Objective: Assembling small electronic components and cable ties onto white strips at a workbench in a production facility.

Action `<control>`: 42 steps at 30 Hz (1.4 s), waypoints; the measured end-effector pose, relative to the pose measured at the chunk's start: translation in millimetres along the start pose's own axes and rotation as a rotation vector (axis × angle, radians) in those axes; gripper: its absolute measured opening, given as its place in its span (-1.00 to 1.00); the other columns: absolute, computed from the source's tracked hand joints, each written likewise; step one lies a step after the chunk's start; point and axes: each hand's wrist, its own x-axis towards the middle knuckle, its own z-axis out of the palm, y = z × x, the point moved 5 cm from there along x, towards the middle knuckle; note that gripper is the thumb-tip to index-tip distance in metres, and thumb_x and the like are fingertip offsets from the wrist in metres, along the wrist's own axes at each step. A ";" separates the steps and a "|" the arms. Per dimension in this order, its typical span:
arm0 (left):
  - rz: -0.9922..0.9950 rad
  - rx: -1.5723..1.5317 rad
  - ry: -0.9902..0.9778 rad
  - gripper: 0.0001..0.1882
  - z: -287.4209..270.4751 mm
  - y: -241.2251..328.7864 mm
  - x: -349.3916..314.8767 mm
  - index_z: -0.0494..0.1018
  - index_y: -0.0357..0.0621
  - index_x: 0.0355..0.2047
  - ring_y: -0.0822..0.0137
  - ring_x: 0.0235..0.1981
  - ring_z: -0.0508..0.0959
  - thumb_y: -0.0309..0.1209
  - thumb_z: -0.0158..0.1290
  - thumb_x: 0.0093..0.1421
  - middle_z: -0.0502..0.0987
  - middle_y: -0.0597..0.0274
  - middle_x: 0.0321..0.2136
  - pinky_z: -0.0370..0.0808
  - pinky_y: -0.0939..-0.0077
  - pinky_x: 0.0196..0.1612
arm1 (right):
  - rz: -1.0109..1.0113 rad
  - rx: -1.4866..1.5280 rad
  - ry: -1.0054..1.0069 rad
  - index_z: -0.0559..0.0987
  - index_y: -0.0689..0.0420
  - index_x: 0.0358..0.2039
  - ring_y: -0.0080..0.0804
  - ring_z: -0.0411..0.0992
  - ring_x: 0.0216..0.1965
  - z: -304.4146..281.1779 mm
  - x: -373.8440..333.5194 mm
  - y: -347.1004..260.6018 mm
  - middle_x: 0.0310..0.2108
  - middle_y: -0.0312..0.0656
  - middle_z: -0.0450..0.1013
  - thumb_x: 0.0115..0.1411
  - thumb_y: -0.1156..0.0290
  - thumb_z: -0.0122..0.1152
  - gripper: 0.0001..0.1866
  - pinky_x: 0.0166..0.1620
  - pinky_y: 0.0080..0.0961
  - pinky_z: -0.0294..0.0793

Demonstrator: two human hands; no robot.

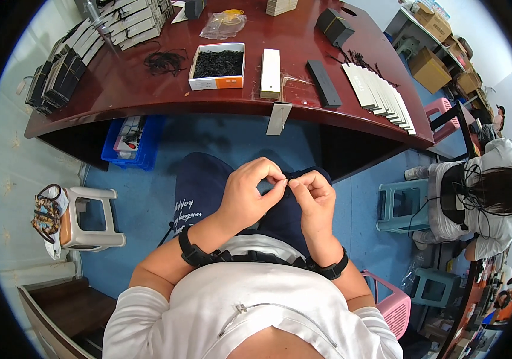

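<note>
Over my lap, below the table's front edge, my left hand (247,190) and my right hand (314,201) meet fingertip to fingertip. Each is closed in a pinch of thumb and forefinger. Whatever sits between the fingertips is too small to make out. On the table ahead, an open white and orange box (217,82) holds a heap of thin black cords (219,61). Beside it stands a narrow stack of white cards (271,70). A black strip-shaped piece (324,84) lies to the right of that, and a small grey tag (278,119) hangs at the edge.
The dark red table (166,99) carries fanned white cards (381,99), a black block (335,27), loose black cords (166,61) and black bundles (58,79). A blue crate (148,146) sits beneath. Stools (97,218) flank me; another person (483,191) sits at right.
</note>
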 end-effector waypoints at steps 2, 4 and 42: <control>0.029 0.045 0.000 -0.90 -0.1 1.2 0.0 0.38 -0.22 -0.53 0.26 -0.52 0.50 -0.57 0.11 -0.02 0.45 0.21 -0.57 0.41 0.46 -0.43 | -0.015 -0.005 0.005 0.48 0.16 -0.52 -0.81 0.22 -0.56 0.3 -0.1 -0.7 -0.58 -0.46 0.38 0.12 0.53 0.20 -0.90 -0.46 -0.79 0.14; 0.028 0.045 -0.002 -0.90 0.0 0.8 -0.2 0.38 -0.22 -0.53 0.25 -0.52 0.50 -0.57 0.11 -0.02 0.45 0.21 -0.57 0.41 0.46 -0.43 | -0.024 -0.017 0.006 0.48 0.15 -0.52 -0.81 0.21 -0.56 -0.1 -0.4 -1.6 -0.59 -0.47 0.37 0.12 0.51 0.21 -0.89 -0.47 -0.79 0.14; -0.479 -0.892 -0.207 -0.93 10.5 -42.0 -11.3 0.46 -0.21 -0.33 0.50 -0.32 0.43 -0.50 0.01 0.19 0.49 0.25 -0.35 0.38 0.61 -0.22 | 0.264 0.178 -0.359 0.53 0.15 -0.35 -0.71 0.33 -0.52 6.0 2.4 15.2 -0.54 -0.37 0.43 0.15 0.42 0.20 -0.90 -0.46 -0.75 0.25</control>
